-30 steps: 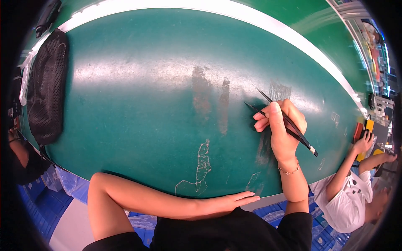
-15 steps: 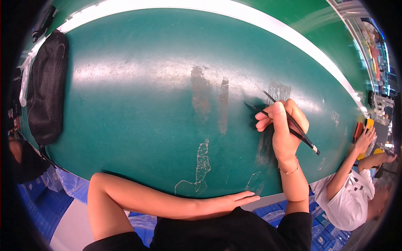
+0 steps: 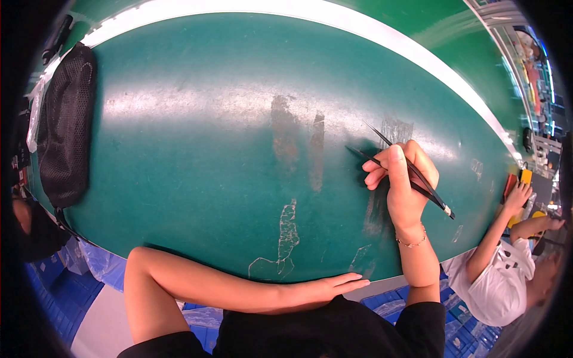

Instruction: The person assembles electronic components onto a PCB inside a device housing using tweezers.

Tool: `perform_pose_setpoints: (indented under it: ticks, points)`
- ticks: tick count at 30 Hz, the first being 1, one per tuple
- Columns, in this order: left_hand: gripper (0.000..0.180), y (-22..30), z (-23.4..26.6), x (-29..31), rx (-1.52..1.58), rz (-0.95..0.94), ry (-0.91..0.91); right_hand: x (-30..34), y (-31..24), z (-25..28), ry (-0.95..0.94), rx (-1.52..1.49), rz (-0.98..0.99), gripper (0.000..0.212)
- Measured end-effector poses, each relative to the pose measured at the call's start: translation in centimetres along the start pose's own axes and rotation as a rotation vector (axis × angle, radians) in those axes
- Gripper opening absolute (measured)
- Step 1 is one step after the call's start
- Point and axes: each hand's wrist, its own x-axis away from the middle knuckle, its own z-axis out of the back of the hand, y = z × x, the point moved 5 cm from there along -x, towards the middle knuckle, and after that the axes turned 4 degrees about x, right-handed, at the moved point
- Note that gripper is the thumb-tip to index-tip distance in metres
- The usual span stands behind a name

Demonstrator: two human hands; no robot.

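Note:
A pair of black tweezers (image 3: 427, 187) rests in my right hand (image 3: 407, 179), held between thumb and fingers. Their two pointed tips are apart and aim up and left, above the green tabletop (image 3: 209, 173), with nothing between them. My left hand (image 3: 334, 287) lies flat at the table's near edge, its fingers stretched out to the right and holding nothing. The left forearm runs along that same edge. Grey scuffs and peeling tape marks show on the surface left of and around the tweezers.
A black mesh pouch (image 3: 68, 128) lies at the table's left end. At the far right a person in a white shirt (image 3: 498, 283) reaches toward a yellow object (image 3: 526, 176). Blue crates (image 3: 394, 303) stand below the near edge. A white strip (image 3: 286, 7) bounds the far side.
My hands and the tweezers stay almost where they were. At the far right, the other person's hand has shifted slightly.

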Motion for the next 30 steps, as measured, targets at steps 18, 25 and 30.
perform_pose_setpoints:
  ticks: [18,25,30]
  points:
    - [0.046,-0.3,0.0,-0.1,0.014,-0.038,-0.020,-0.1,0.6,0.8,-0.018,-0.135,-0.052,0.023]
    - [0.045,-0.5,0.0,-0.2,0.017,-0.028,-0.031,-0.3,0.8,1.2,-0.008,-0.242,0.036,0.040]
    - [0.045,0.0,-0.4,-0.6,0.027,0.007,-0.030,-0.7,1.4,2.0,0.015,-0.501,-0.045,0.049]
